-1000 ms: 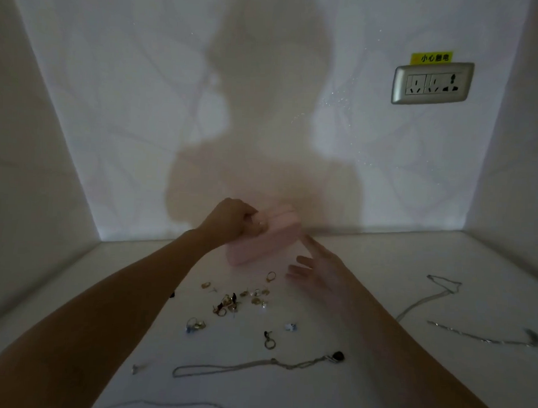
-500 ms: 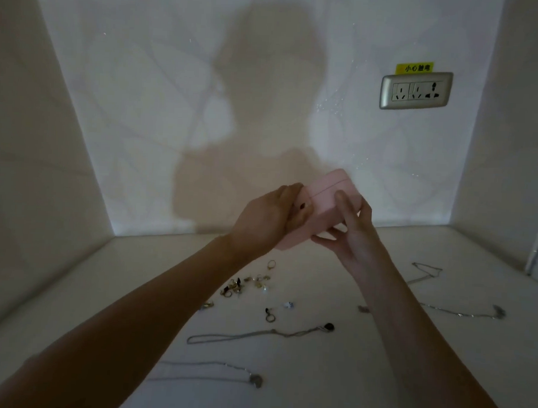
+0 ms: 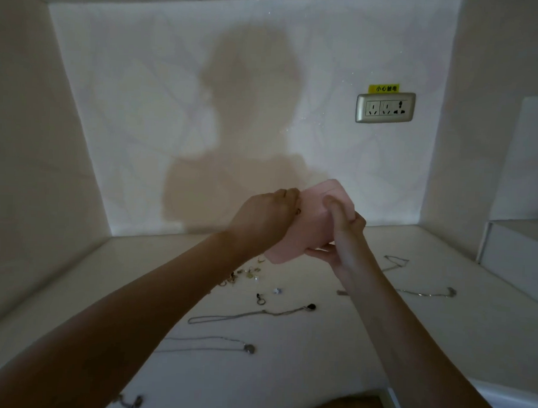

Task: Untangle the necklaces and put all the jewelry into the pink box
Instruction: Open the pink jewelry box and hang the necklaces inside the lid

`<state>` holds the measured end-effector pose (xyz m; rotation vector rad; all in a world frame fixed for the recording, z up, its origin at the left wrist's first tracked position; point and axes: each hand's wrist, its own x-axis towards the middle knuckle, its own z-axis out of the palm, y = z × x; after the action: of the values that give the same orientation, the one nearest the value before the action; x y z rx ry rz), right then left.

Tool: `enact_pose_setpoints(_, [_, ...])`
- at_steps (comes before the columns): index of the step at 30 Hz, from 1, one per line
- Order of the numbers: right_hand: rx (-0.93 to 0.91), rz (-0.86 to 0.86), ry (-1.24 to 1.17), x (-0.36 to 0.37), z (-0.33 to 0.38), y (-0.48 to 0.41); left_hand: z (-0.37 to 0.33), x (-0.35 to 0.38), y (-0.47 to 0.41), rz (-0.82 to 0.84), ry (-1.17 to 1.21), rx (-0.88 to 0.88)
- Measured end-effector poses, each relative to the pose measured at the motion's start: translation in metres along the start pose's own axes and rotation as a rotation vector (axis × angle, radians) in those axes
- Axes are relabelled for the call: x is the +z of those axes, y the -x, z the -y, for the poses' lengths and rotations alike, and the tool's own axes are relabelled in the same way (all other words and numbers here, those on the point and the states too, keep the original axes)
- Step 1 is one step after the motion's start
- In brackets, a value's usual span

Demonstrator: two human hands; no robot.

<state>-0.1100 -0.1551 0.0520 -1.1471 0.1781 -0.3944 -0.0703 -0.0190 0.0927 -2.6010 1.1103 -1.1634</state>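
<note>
Both hands hold the pink box up in the air above the white counter, tilted, its far end higher than its near end. The left hand comes in from the lower left with the forearm stretched forward, fingers curled tight over the box's left edge. The right hand grips the right side, thumb pressed on the top face and fingers wrapped underneath.

Below the box a scatter of small rings and earrings lies on the counter. Nearer lies a chain necklace with a dark pendant, and nearer still a second necklace with a round pendant. To the right of the right forearm two more thin chains lie apart from the rest. A power socket sits on the back wall
</note>
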Motion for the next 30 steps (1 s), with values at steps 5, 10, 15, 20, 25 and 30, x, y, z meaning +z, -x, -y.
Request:
enact_pose_setpoints(5, [0.054, 0.146, -0.07, -0.011, 0.012, 0.02, -0.007, -0.029, -0.001, 0.033, -0.058, -0.05])
enact_pose_setpoints(10, [0.08, 0.227, -0.113, -0.047, 0.009, 0.038, -0.046, -0.04, 0.003, 0.042, -0.003, -0.018])
enact_pose_setpoints(15, [0.089, 0.163, 0.001, -0.092, 0.025, 0.05, -0.082, -0.029, 0.004, -0.055, 0.23, 0.005])
enact_pose_setpoints(20, [0.119, 0.139, 0.287, -0.152, 0.029, 0.058, -0.096, -0.018, 0.006, -0.149, 0.359, -0.063])
enact_pose_setpoints(25, [0.015, -0.045, 0.667, -0.184, 0.01, 0.06, -0.093, 0.004, -0.018, 0.091, 0.326, -0.259])
enact_pose_setpoints(30, [-0.079, -0.127, 1.052, -0.187, 0.0, 0.057, -0.08, 0.036, -0.044, 0.1, 0.617, -0.555])
